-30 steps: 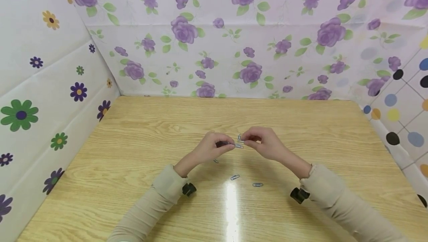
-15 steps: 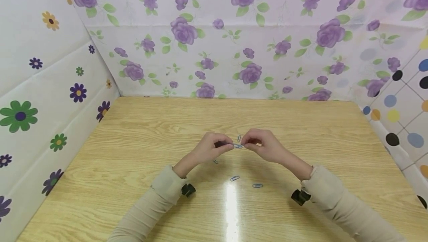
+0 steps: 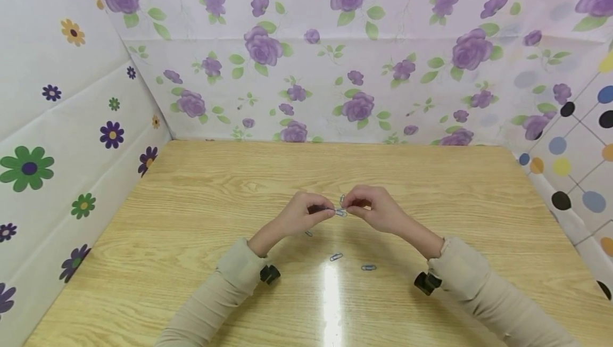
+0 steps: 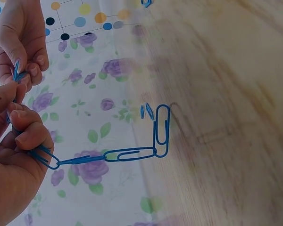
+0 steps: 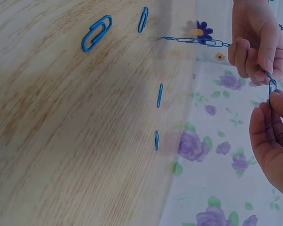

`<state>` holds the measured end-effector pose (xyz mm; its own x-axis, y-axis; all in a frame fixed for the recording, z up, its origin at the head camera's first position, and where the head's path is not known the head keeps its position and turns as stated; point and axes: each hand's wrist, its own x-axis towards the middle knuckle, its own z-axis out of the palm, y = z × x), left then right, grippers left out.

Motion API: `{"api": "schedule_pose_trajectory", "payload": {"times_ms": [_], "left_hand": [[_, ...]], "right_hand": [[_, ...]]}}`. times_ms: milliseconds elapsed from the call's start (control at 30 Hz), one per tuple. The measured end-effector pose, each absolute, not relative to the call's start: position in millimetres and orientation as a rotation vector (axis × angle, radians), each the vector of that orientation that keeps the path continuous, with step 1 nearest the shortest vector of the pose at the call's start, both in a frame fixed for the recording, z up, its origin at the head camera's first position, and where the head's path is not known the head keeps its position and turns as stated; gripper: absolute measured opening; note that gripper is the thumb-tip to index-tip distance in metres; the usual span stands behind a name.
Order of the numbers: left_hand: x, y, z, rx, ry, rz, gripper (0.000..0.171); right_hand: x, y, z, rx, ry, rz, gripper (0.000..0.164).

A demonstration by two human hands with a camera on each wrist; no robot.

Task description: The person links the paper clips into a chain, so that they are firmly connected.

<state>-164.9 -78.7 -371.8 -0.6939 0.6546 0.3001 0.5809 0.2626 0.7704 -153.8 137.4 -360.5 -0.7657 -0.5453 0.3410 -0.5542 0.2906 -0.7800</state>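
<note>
Pinching a clip chain [image 4: 85, 159] in the left hand [image 3: 301, 213] and a paper clip [image 5: 270, 86] in the right hand [image 3: 375, 209]; now slightly closer together mid-frame, apparently linking both.

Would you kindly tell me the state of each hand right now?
Left hand: closed, holding a blue paperclip chain.
Right hand: closed, pinching a blue paperclip; whether it is linked is unclear.

We have the paper-clip chain [image 4: 105, 156] hanging from the left-hand grip [image 3: 306, 212]; right-hand grip [image 3: 375, 208] just beside, to its right. On the desk [image 3: 215, 176]: a near clip [image 3: 336, 257] before both, a second clip [image 3: 369, 267] right of it, a far clip [image 3: 342, 198] behind. Back cloth [image 3: 306, 59] behind the desk, left cloth [image 3: 72, 145] and right cloth [image 3: 574, 176] flanking.
</note>
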Motion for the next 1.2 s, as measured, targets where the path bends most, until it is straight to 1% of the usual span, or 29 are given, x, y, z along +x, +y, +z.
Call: {"api": "schedule_pose_trajectory", "payload": {"times_ms": [267, 567, 600, 733, 833, 1067, 1200], "left_hand": [[-166.0, -81.5, -374.9, 1.167, 2.426, 1.463, 0.012], [-162.2, -80.7, -371.1, 1.134, 2.425, 1.497, 0.009], [-159.4, -80.2, -366.6, 1.136, 2.424, 1.495, 0.011], [-160.3, -79.3, -368.7, 1.178, 2.412, 1.494, 0.023], [-165.0, -78.1, -377.1, 1.221, 2.444, 1.471, 0.026], [-164.3, -73.2, -379.6, 1.273, 2.488, 1.512, 0.009], [-163.7, -73.0, -379.0, 1.284, 2.492, 1.542, 0.007]], "right_hand": [[-153.8, 145.1, -362.1, 1.064, -2.558, 1.508, 0.011], [-149.2, 148.6, -358.7, 0.898, -2.62, 1.565, 0.011], [-149.0, 147.9, -358.6, 0.884, -2.618, 1.578, 0.011], [-148.6, 144.3, -358.7, 0.864, -2.605, 1.607, 0.011], [-148.6, 141.7, -358.9, 0.87, -2.593, 1.613, 0.011], [-148.1, 135.3, -359.2, 0.881, -2.597, 1.631, 0.012], [-148.4, 135.1, -361.3, 0.89, -2.592, 1.625, 0.011]]}}
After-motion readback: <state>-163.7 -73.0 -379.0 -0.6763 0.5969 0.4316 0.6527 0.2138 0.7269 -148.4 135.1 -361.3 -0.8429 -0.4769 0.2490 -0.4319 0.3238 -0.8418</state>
